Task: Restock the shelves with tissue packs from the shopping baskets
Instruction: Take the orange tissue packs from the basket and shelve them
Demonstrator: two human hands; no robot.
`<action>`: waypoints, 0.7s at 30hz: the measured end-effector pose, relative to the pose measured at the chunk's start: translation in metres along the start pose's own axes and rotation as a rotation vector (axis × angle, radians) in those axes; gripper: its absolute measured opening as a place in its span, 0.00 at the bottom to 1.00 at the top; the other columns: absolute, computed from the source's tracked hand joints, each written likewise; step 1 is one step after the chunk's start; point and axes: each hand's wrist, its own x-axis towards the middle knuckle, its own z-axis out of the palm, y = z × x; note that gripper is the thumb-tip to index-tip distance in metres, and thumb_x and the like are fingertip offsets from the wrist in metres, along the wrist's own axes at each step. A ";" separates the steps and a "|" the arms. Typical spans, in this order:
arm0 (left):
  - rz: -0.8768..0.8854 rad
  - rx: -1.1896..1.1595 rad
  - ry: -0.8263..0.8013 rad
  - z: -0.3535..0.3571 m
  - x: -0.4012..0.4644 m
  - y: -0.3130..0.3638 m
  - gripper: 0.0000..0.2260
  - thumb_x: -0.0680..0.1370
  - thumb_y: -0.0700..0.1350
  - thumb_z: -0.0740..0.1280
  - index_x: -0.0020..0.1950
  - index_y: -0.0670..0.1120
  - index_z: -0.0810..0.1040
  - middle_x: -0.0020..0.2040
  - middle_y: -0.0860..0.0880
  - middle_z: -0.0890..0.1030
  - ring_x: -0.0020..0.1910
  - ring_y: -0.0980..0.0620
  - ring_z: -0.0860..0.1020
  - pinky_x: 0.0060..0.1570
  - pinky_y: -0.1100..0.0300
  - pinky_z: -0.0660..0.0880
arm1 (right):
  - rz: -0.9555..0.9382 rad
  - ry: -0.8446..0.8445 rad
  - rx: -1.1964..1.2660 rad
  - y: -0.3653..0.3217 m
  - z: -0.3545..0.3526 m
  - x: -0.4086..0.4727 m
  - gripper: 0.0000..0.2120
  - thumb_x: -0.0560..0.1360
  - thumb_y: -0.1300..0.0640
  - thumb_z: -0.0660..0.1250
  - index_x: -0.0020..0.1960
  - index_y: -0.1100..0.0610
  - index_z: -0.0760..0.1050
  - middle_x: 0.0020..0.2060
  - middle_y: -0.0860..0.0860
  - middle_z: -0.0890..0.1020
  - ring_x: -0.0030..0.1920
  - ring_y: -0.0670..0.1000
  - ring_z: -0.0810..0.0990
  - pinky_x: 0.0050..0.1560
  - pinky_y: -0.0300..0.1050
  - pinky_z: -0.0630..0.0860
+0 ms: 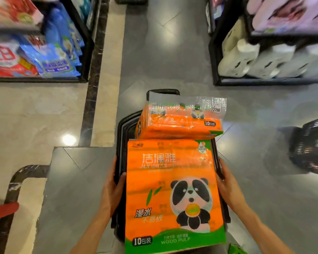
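A black shopping basket (122, 136) is carried in front of me over the aisle floor. Two orange tissue packs lie on it. The near pack (173, 195) shows a panda and a green band. The far pack (178, 123) lies across the basket's far end. My left hand (112, 189) grips the basket's left rim, thumb over the edge. My right hand (228, 187) grips the right rim. A second black basket (310, 147) stands on the floor at the right.
A black shelf at the left (84, 52) holds blue and red bags. The right shelf (217, 76) holds white paper rolls, with pink packs above. A red object (2, 211) shows at the lower left. Grey tiled aisle floor (165, 52) runs ahead.
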 end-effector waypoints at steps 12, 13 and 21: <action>0.234 0.067 0.118 -0.051 -0.074 0.219 0.31 0.80 0.58 0.64 0.81 0.57 0.59 0.80 0.51 0.66 0.78 0.53 0.65 0.76 0.40 0.65 | -0.258 0.126 0.121 -0.152 -0.109 -0.084 0.21 0.83 0.53 0.66 0.75 0.43 0.70 0.61 0.45 0.84 0.59 0.44 0.83 0.61 0.57 0.80; 0.245 0.065 0.136 -0.050 -0.082 0.233 0.31 0.79 0.58 0.64 0.81 0.55 0.59 0.80 0.51 0.65 0.79 0.55 0.63 0.77 0.42 0.63 | -0.277 0.111 0.132 -0.158 -0.118 -0.088 0.20 0.83 0.54 0.65 0.74 0.42 0.71 0.61 0.44 0.84 0.59 0.45 0.83 0.61 0.57 0.80; 0.300 0.039 0.230 -0.009 -0.102 0.267 0.31 0.81 0.57 0.66 0.81 0.62 0.57 0.79 0.57 0.66 0.78 0.55 0.66 0.74 0.39 0.67 | -0.411 0.045 0.120 -0.187 -0.188 -0.076 0.21 0.83 0.55 0.66 0.74 0.40 0.70 0.64 0.42 0.82 0.63 0.44 0.81 0.64 0.61 0.78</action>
